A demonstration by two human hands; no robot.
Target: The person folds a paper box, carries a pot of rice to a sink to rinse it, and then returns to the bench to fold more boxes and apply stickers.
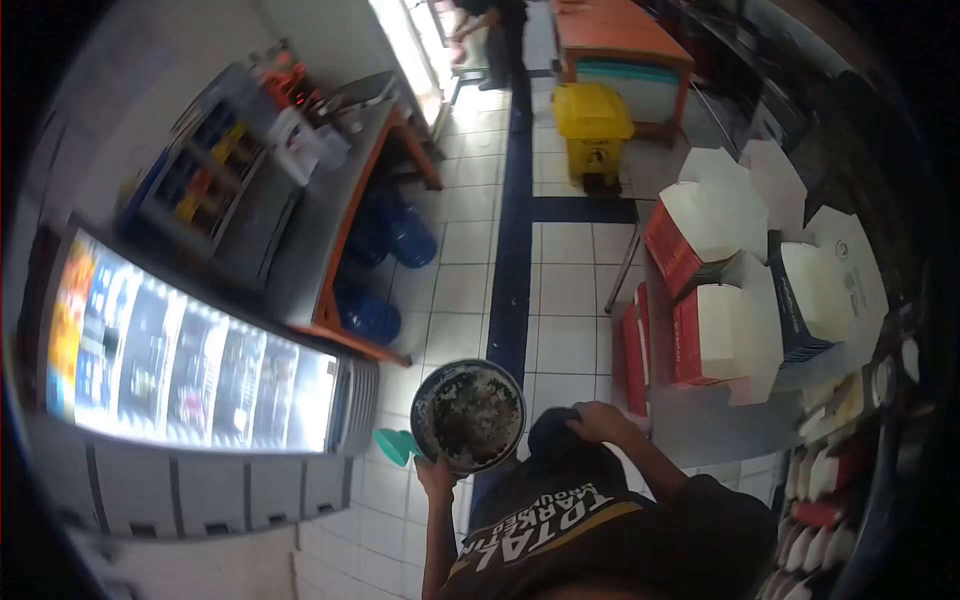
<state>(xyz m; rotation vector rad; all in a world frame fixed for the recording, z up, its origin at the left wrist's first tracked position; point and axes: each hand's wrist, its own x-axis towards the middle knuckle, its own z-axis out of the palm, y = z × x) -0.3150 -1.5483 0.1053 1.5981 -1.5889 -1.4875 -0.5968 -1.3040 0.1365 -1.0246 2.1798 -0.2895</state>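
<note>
My left hand (436, 478) grips the near rim of a round metal pan (470, 412), held over the floor in front of me. Dark and whitish patches mottle its inside; I cannot make out whether they are residue or wear. A green plastic scoop-like utensil (396, 446) sticks out to the left by the same hand, its handle end hidden at the fingers. My right hand (602, 422) is beside my waist, fingers curled against dark cloth (553, 438). What it grips there, if anything, does not show clearly.
Open food boxes (712, 325) stand stacked on a metal table at right. A yellow bin (592, 125) and orange table (625, 35) are ahead. Left are a lit display fridge (190, 350), an orange-legged counter (350, 190) and blue water jugs (405, 235). Another person (495, 40) stands far ahead.
</note>
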